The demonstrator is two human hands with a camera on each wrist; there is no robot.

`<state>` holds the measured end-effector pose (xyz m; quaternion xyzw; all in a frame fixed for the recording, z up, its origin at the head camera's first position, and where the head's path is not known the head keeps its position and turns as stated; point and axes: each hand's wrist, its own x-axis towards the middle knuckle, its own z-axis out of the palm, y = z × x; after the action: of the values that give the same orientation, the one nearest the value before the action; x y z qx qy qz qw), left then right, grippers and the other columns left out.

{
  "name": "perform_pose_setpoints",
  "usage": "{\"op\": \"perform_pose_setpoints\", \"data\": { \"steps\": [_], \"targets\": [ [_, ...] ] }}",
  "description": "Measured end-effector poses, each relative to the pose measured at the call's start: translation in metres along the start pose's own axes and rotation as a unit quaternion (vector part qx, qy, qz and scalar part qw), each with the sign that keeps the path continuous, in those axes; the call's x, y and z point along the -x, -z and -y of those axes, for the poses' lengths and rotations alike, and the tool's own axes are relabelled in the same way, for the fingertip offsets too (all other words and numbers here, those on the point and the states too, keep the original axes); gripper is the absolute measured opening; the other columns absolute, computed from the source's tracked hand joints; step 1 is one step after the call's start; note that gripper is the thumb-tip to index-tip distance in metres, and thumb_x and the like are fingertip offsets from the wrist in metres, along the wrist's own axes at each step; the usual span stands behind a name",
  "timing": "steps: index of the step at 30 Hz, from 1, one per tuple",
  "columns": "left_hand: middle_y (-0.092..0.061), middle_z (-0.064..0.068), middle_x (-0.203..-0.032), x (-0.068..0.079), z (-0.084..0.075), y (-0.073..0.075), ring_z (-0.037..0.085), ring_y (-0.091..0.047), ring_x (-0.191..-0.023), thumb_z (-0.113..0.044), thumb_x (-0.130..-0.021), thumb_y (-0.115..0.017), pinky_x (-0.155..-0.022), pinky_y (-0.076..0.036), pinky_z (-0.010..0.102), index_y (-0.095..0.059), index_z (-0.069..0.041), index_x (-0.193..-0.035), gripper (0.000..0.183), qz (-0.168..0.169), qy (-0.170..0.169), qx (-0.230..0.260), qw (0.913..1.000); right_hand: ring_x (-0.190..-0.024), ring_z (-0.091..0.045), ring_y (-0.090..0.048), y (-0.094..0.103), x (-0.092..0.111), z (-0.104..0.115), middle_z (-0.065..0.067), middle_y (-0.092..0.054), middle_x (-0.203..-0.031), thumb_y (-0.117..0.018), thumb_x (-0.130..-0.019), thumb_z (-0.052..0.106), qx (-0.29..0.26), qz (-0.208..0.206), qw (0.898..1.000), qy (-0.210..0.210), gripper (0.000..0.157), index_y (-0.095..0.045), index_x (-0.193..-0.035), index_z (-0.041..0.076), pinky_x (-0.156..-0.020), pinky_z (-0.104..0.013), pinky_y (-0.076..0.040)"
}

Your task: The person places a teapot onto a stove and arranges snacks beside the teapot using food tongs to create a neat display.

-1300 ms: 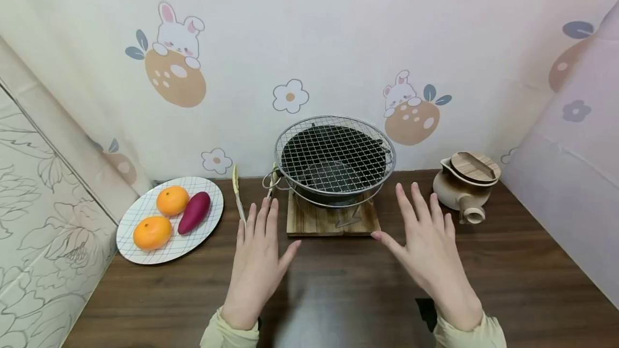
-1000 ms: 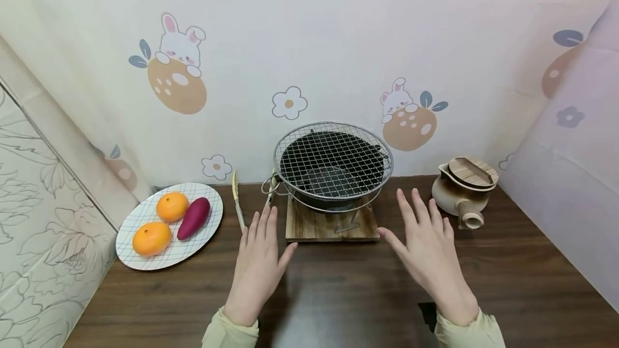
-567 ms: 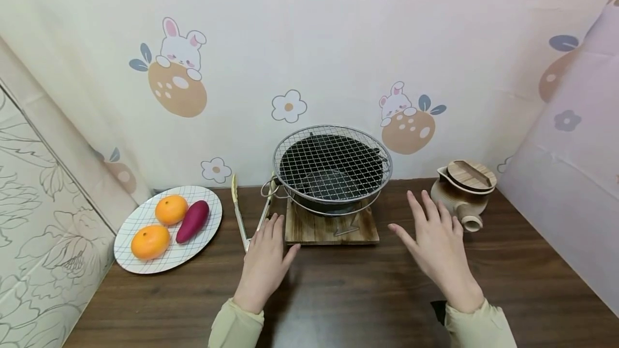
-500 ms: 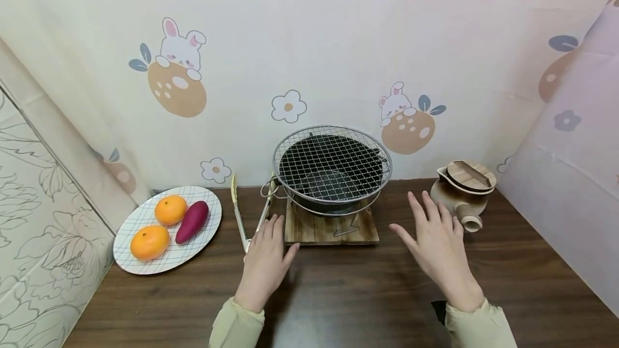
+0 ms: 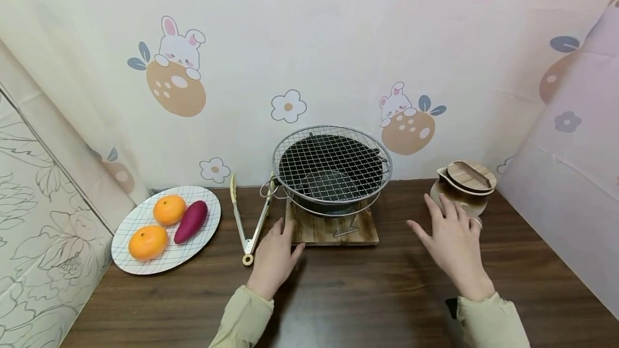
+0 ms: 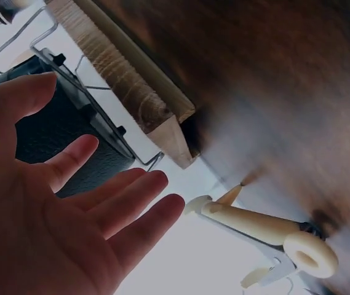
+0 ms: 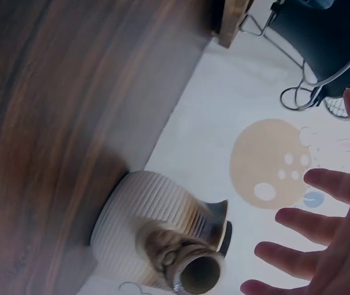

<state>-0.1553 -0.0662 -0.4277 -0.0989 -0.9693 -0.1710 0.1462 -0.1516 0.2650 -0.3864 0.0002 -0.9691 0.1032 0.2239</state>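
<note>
My left hand (image 5: 274, 258) hovers with loosely spread fingers at the front left corner of a wooden base (image 5: 333, 230), holding nothing. Just left of it a pair of tongs (image 5: 249, 245) lies spread in a V, yellow tips toward the wall. On the base stands a black grill stove (image 5: 333, 208), topped by a round wire mesh (image 5: 333, 162). My right hand (image 5: 456, 243), fingers apart and holding nothing, is in front of a clay teapot (image 5: 459, 197) with a wooden lid (image 5: 471, 176). In the right wrist view, the teapot's hollow side handle (image 7: 190, 264) shows below the fingers.
On the left, a checked oval plate (image 5: 130, 259) bears two oranges (image 5: 148, 242) and a purple sweet potato (image 5: 191, 222). A printed cloth (image 5: 242, 42) covers the wall behind the dark wooden table (image 5: 348, 299).
Both hands have shifted to the right. My left hand has uncovered the ring end of the tongs; my right hand has come nearer the teapot and now covers most of its handle.
</note>
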Motion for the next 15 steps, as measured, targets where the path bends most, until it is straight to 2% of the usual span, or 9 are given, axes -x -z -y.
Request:
{"op": "perform_pose_setpoints", "data": {
  "steps": [11,15],
  "targets": [
    [-0.059,0.030,-0.125,-0.005,0.002,-0.011,0.041,-0.068,-0.091,-0.034,-0.086,-0.071,-0.072,-0.056,0.048,-0.055,-0.008,-0.117,0.043,-0.004,-0.004,-0.005,1.0000,-0.126,-0.056,-0.035,-0.002,-0.002,-0.020,-0.032,-0.039,-0.142,-0.057,-0.092,0.052,-0.011,0.031,0.999,-0.028,0.064,-0.046,-0.138,0.008,-0.088,-0.074,-0.028],
    [-0.061,0.032,-0.122,-0.005,0.001,-0.012,0.040,-0.069,-0.080,-0.031,-0.085,-0.072,-0.064,-0.056,0.046,-0.056,-0.008,-0.113,0.040,-0.005,-0.010,-0.007,0.9999,-0.124,-0.057,-0.035,-0.003,-0.003,-0.027,-0.033,-0.039,-0.142,-0.055,-0.093,0.050,-0.009,0.035,0.998,-0.042,0.062,-0.048,-0.136,0.006,-0.087,-0.074,-0.028]
  ]
}}
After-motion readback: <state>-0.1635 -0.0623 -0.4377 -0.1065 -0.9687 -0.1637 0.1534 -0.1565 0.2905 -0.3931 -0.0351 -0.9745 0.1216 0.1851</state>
